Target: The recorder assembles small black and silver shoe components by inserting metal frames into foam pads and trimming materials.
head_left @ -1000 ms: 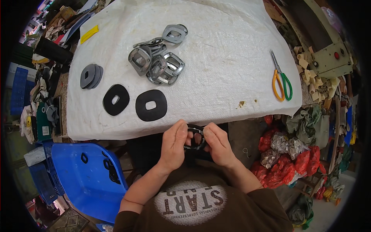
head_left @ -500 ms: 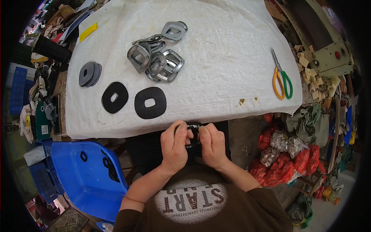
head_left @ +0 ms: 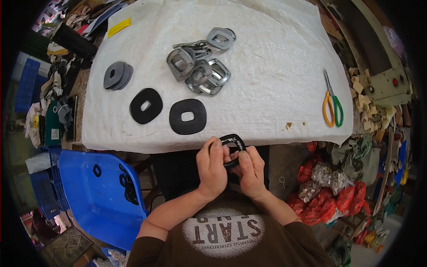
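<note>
Between my two hands, just off the table's near edge, is a black ring-shaped frame [head_left: 232,138] with shiny patches inside its opening. My left hand [head_left: 212,167] grips its left side, fingers curled and thumb on top. Its right side is pinched by my right hand [head_left: 251,171], the thumb pressing the rim. Beyond them on the white-covered table [head_left: 267,102] lie a black pad with a centre hole [head_left: 195,124] and a second such black pad [head_left: 153,111]. Farther off is a heap of metal frames [head_left: 180,64], with a grey pad [head_left: 218,40] at its far end.
A stack of grey pads [head_left: 113,75] and a yellow strip [head_left: 119,27] lie at left. Scissors [head_left: 331,104] with orange and green handles lie at right. A blue tub [head_left: 89,200] with black rings stands lower left; red plastic bags [head_left: 318,204] lie lower right.
The black frame has tilted so more of its opening shows. My hands still grip it, and the right thumb now presses its rim. The whole view has shifted slightly.
</note>
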### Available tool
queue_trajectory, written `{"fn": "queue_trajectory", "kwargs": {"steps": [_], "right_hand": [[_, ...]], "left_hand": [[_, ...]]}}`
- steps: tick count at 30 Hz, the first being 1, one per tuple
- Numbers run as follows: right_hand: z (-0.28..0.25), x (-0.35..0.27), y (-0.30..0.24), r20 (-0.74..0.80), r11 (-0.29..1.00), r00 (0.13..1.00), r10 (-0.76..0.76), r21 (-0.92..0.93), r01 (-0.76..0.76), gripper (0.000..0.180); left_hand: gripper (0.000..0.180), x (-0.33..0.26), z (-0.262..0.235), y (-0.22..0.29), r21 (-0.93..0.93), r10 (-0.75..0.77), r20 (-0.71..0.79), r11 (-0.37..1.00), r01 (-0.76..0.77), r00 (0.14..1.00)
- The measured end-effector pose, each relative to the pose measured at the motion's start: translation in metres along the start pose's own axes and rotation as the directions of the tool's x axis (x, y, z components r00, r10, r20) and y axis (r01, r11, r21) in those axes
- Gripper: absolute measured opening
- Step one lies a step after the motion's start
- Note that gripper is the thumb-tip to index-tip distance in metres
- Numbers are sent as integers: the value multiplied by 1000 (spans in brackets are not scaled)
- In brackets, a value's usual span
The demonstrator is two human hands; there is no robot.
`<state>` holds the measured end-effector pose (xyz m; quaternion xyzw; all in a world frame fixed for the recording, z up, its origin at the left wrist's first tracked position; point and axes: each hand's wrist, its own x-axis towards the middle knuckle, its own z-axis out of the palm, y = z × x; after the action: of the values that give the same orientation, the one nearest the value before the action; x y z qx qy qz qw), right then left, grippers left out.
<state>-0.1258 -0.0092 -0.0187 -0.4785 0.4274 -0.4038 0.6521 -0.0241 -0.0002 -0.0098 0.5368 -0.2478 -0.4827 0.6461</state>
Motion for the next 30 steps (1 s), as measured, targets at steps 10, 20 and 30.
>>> {"fn": "queue_trajectory", "kwargs": {"steps": [10, 20, 30], "right_hand": [[8, 36, -4, 234, 815, 902, -364, -389, 430, 12], [24, 97, -18, 470, 352, 721, -509, -650, 673, 27], [24, 149, -43, 397, 257, 680, -616, -714, 651, 34]], "left_hand": [[25, 4, -75, 21, 228, 134, -123, 968, -103, 983], [26, -62, -326, -33, 777, 546, -602, 569, 270, 582], [30, -17, -235, 18, 975, 729, -221, 165, 147, 648]]}}
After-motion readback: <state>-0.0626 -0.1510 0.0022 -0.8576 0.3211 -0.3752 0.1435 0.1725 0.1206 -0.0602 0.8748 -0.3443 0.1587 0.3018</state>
